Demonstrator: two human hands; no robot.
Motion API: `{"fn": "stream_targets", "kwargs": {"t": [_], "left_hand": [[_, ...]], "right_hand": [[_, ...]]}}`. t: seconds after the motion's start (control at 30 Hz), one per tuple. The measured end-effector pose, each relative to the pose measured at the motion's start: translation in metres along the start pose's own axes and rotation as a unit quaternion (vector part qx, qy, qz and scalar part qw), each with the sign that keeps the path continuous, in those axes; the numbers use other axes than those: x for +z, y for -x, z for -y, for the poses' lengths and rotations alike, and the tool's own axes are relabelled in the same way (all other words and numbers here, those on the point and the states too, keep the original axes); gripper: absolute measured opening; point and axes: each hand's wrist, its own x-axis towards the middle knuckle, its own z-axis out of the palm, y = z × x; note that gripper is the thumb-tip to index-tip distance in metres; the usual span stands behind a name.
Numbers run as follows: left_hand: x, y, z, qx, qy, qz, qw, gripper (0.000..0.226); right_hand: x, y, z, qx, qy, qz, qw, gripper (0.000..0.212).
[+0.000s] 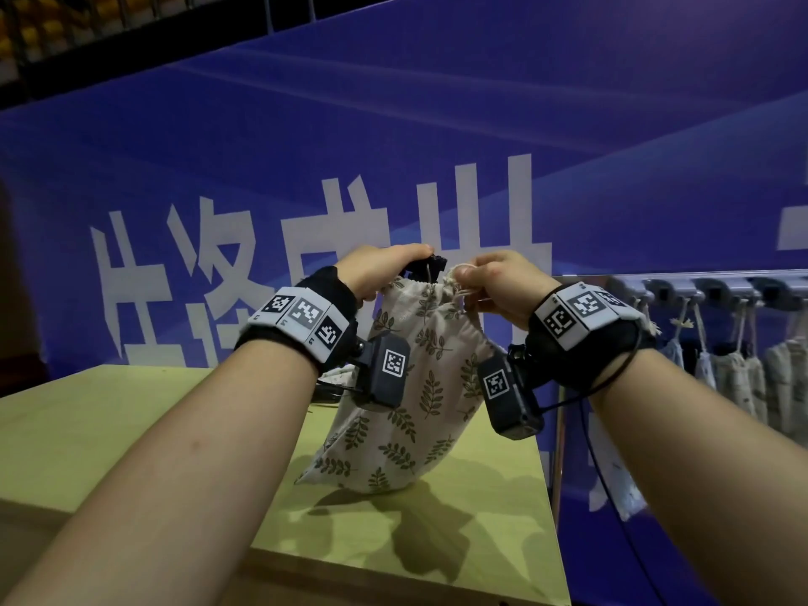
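1. Centrally in the frame hangs a soft cloth pouch, off-white weave printed with dark green leaf sprigs, gathered into puckers at its neck.
2. The left hand curls its fingers round a hard black piece at the pouch mouth.
3. The right hand pinches the pale twisted drawstring, fingertips together.
4. The pouch's sagging bottom is low over a smooth yellow-green table.
5. Similar pouches hang at the right edge.

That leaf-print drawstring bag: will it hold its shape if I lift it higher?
Probably floppy: the leaf-print bag hangs creased from the left hand and right hand. Its bulging bottom on the table suggests contents, so released it likely slumps.
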Motion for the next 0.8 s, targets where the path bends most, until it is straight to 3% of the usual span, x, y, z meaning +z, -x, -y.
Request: {"fn": "stream_targets", "kwargs": {"t": [0.3,0.4,0.47,0.63,0.8], "left_hand": [[0.007,-0.003,0.001,0.02,0.027,0.036,0.999,0.055],[0.008,-0.006,0.006,0.019,0.076,0.042,0.996,0.048],[0.009,-0.006,0.009,0.016,0.125,0.057,0.99,0.047],[0.015,-0.017,0.018,0.046,0.202,0.049,0.977,0.077],[0.019,-0.015,0.015,0.075,0.214,0.048,0.973,0.057]], "right_hand": [[0.007,0.006,0.0,0.009,-0.106,-0.009,0.994,0.019],[0.003,0.006,0.0,0.01,-0.154,-0.018,0.988,0.027],[-0.004,0.005,0.002,0.031,-0.192,-0.03,0.98,0.019],[-0.01,0.005,0.003,0.064,-0.309,-0.017,0.949,0.027],[-0.005,0.007,0.009,0.045,-0.269,-0.043,0.961,0.022]]}}
